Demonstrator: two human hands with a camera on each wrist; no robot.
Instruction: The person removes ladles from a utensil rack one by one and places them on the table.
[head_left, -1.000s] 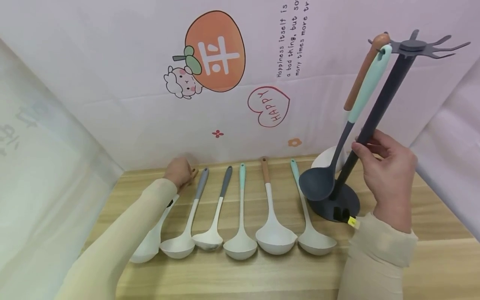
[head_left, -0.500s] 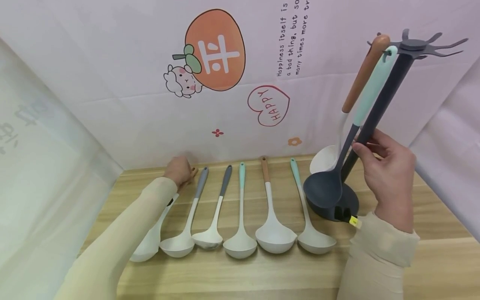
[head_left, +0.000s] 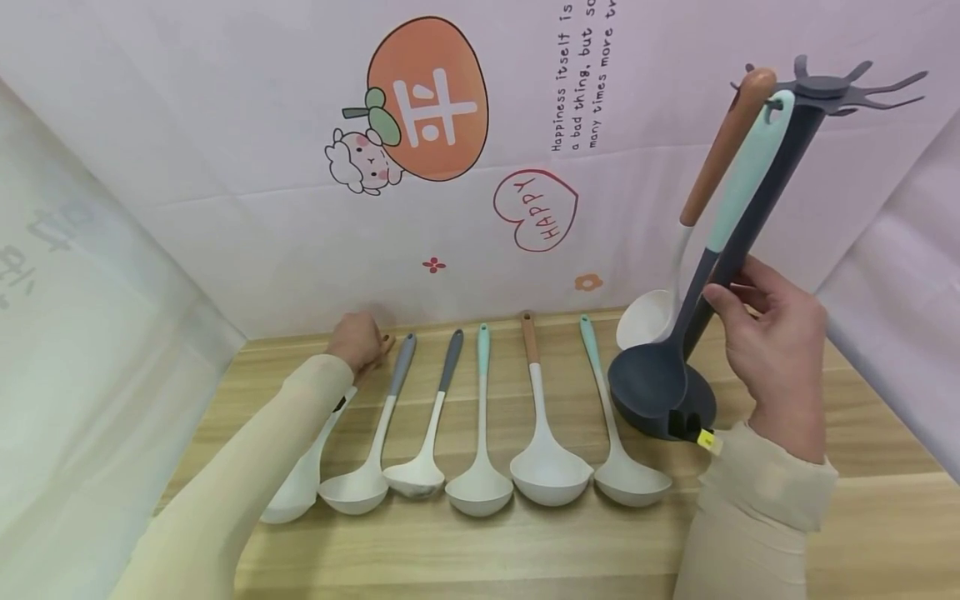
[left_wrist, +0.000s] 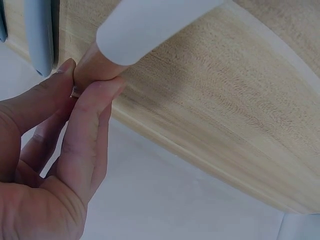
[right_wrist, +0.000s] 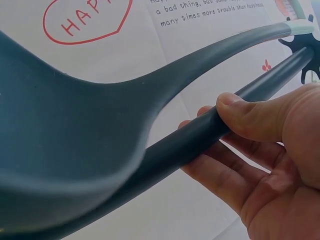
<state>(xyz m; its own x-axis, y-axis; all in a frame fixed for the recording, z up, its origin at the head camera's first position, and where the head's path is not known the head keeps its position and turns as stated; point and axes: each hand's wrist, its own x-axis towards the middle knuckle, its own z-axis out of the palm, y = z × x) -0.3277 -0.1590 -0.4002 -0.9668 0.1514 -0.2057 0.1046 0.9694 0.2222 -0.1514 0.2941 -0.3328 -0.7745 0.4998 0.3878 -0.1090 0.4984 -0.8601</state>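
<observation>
- Since earlier, the hanging ladle (head_left: 729, 217) swung nearer the stand (head_left: 777, 171).
- Right hand (head_left: 772, 342) grips the stand; I'd keep it steady.
- Left hand (head_left: 356, 340) pinches the brown-handled ladle (left_wrist: 145, 32), far left of the stand; I can't quite judge its tilt.

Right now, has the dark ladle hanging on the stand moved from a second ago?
Yes. In the head view, the dark ladle has shifted slightly right and down, judged against the red printed heart.
</observation>
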